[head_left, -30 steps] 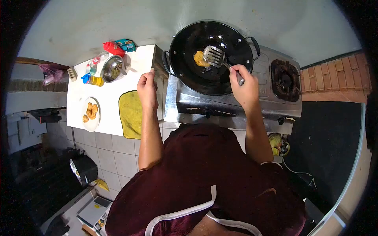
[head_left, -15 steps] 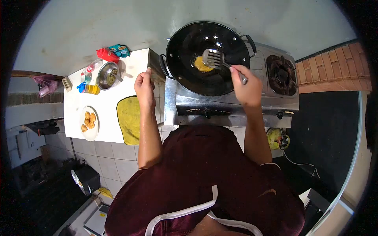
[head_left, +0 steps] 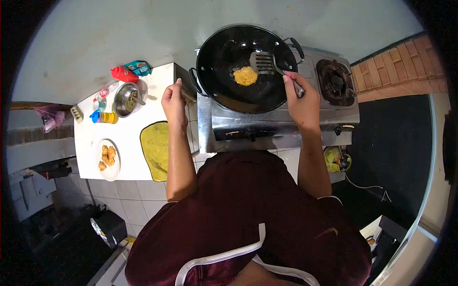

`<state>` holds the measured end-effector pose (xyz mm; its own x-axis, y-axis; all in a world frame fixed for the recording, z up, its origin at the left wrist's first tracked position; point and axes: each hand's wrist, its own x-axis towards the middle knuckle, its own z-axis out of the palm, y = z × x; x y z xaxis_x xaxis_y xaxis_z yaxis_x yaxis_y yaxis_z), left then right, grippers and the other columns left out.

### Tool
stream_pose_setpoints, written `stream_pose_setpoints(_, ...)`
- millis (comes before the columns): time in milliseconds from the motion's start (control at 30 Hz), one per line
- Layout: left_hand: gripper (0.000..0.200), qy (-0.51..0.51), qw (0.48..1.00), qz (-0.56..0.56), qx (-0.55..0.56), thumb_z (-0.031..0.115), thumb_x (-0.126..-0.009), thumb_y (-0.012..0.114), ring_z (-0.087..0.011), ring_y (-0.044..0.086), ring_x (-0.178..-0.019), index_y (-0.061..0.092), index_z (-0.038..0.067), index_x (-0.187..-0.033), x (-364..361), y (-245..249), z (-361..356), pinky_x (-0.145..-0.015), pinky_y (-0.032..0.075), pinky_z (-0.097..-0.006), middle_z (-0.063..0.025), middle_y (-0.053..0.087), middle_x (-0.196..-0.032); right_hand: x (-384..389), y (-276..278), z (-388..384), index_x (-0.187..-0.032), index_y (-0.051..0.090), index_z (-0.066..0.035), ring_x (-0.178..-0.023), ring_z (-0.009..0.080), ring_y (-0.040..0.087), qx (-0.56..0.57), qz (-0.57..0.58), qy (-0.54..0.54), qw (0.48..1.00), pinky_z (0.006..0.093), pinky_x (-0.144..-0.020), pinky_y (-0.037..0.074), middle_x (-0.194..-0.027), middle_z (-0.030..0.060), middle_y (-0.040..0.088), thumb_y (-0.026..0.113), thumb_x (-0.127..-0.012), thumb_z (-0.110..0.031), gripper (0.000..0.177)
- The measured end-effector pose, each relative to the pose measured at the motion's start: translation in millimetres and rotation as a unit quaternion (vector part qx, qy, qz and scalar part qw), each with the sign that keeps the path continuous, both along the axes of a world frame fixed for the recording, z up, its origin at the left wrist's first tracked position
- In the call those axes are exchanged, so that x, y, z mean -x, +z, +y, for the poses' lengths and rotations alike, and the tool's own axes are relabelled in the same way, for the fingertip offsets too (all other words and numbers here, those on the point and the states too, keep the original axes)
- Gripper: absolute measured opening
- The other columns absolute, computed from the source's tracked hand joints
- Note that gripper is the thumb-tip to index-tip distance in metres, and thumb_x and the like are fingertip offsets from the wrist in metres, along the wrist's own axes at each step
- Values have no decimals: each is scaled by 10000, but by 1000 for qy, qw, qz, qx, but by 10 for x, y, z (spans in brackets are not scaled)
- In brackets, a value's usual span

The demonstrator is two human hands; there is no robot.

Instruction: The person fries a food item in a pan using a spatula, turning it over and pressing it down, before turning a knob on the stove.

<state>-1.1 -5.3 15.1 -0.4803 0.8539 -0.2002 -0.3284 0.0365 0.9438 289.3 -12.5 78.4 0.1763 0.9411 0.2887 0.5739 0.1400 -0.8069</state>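
My right hand [head_left: 303, 100] is closed around the handle of a slotted metal spatula [head_left: 264, 63]. The spatula's head is inside a black two-handled wok [head_left: 224, 97], just right of and above a golden-brown frying piece of food [head_left: 245, 76]. A small gap shows between the spatula and the food, which lies near the wok's middle with a shiny film of oil around it. Left of the wok, my left hand [head_left: 174, 105] hovers with curled fingers and the thumb pointing up. Nothing shows in it. The wok's left handle [head_left: 195, 81] is close by, not touched.
The wok stands on a steel gas stove [head_left: 281, 126], with a second burner [head_left: 337, 83] at right. On the white table [head_left: 131, 157] are a plate [head_left: 110, 175] of fried pieces, a metal bowl [head_left: 120, 106] with a spoon, a yellow bottle [head_left: 109, 117], a red bottle [head_left: 124, 74] and a yellow-green cloth [head_left: 156, 150].
The spatula has come off the food and shifted slightly right and up, so the whole piece shows now. My left hand stays nearly where it was. The view has shifted slightly.
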Motion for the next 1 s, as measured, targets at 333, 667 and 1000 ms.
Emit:
stream_pose_setpoints(333, 244, -1, 1000, 5, 0, 214, -893, 631, -22, 300, -487, 530, 110, -696, -35, -16, -43, -449, 222, -201, 76, 408, -574, 46, 46, 42, -968, 668, -30, -753, 304, 661, -46, -51, 0, 998, 354, -687, 499, -857, 179, 670, 637, -863, -198, 200)
stream_pose_setpoints(667, 230, 29, 999, 10, 25, 227, -883, 641, -18, 290, -471, 531, 125, -709, 0, -32, -149, -439, 225, -196, 87, 393, -564, 200, -94, 0, -1028, 645, -25, -835, 332, 660, -19, -28, 59, 998, 362, -734, 506, -911, 194, 668, 623, -866, -212, 249)
stream_pose_setpoints(1000, 237, 36, 999, 20, 9, 220, -889, 629, -19, 284, -465, 515, 132, -702, 26, -31, -280, -433, 215, -198, 88, 380, -564, -5, -96, 163, -955, 681, -7, -829, 329, 664, -78, -20, -28, 996, 361, -735, 503, -898, 199, 675, 631, -848, -222, 245)
